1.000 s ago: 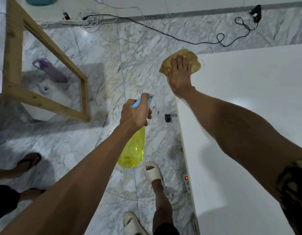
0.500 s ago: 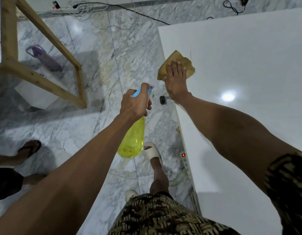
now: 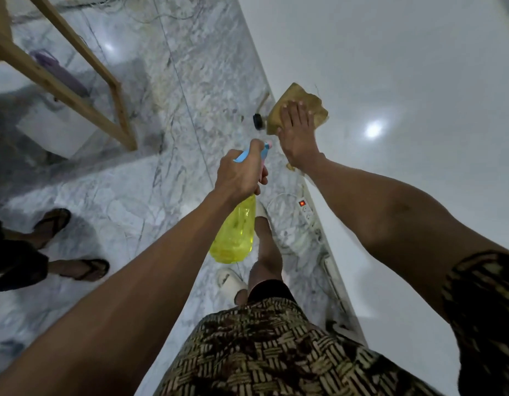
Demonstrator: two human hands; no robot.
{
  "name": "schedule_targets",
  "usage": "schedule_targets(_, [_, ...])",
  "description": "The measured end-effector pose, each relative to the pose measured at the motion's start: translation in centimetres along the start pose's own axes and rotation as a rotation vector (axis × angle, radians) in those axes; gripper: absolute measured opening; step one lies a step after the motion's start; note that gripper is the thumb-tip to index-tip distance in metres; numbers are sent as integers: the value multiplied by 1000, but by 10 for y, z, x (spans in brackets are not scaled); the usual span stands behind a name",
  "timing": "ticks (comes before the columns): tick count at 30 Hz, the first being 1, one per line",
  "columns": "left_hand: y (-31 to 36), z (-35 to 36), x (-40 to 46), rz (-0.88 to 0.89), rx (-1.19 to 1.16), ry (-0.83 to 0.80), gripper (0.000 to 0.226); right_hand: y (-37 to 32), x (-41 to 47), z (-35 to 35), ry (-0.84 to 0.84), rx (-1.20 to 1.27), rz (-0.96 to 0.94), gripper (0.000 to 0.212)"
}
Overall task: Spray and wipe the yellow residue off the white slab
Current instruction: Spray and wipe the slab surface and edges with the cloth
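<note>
The white slab [image 3: 405, 81] fills the right side of the head view, glossy, with a lamp reflection. My right hand [image 3: 297, 132] lies flat, palm down, pressing a tan-yellow cloth [image 3: 316, 105] onto the slab's left edge. A small yellowish smear [image 3: 291, 167] shows on the edge just below my wrist. My left hand [image 3: 240, 174] grips the blue and pink trigger head of a yellow spray bottle [image 3: 233, 232], which hangs over the floor to the left of the slab, close beside my right wrist.
A power strip [image 3: 307, 212] with a red light and loose cables lies on the marble floor along the slab's edge. A wooden frame [image 3: 104, 81] stands at the upper left. Another person's sandalled feet [image 3: 76, 267] are at the left. A small black object [image 3: 257, 121] sits by the slab.
My right hand has dragged the cloth back along the slab's left edge toward me, from the far corner. The camera tilted down. The left hand keeps holding the bottle.
</note>
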State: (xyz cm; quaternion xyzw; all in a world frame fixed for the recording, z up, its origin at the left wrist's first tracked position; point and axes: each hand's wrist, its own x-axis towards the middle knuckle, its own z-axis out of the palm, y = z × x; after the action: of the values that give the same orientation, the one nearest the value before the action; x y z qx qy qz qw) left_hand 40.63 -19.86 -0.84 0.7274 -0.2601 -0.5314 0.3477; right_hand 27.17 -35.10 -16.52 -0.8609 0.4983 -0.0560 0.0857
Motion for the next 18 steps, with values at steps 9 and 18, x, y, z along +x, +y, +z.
schedule_targets(9, [-45,54,-75,-32,62,-11,61,0,-105,-7,-55,-45,51,58])
schedule_targets(18, [-74,99,-129,-59,31,49,52,4,-179,-3,-17,-161,38,62])
